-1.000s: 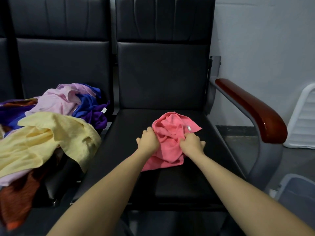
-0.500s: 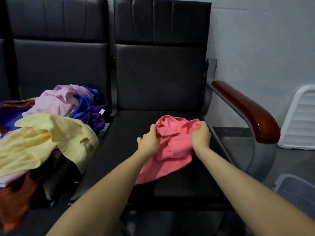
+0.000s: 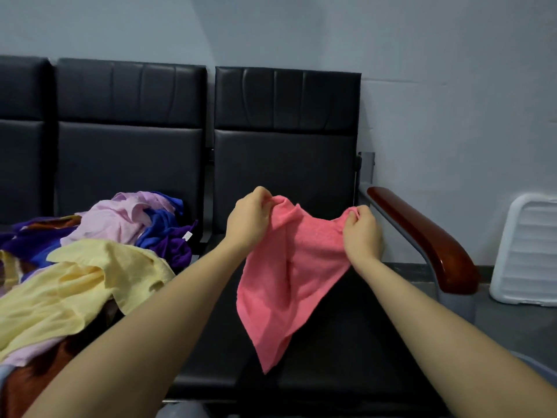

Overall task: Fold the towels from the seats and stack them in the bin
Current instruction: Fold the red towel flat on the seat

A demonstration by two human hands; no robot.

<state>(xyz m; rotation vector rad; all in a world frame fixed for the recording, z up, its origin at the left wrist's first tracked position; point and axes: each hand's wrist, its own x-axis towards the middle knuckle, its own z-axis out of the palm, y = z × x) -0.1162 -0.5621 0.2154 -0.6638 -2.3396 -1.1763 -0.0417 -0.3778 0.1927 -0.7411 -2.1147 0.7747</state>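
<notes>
Against a pale grey wall [image 3: 437,86] a row of black padded seats [image 3: 286,164] was seen; the pink towel [image 3: 289,273] was held up above the right-hand seat, pinched at its top edge by the left hand [image 3: 248,220] and the right hand [image 3: 361,233], fingers curled on the cloth at both ends; its lower part hung slack to a point, clear of the cushion as far as could be judged; a crooked first fold was judged likely, since the top edge sagged between the grips and a crease ran down the middle; a corner could be lost if either pinch was loosened; the heap of towels [image 3: 90,267] on the neighbouring seat was cut off at the left, so its count could not be told; the white ribbed object [image 3: 526,251] beside the wooden armrest [image 3: 422,236] was cropped, and whether it was the bin could not be told
</notes>
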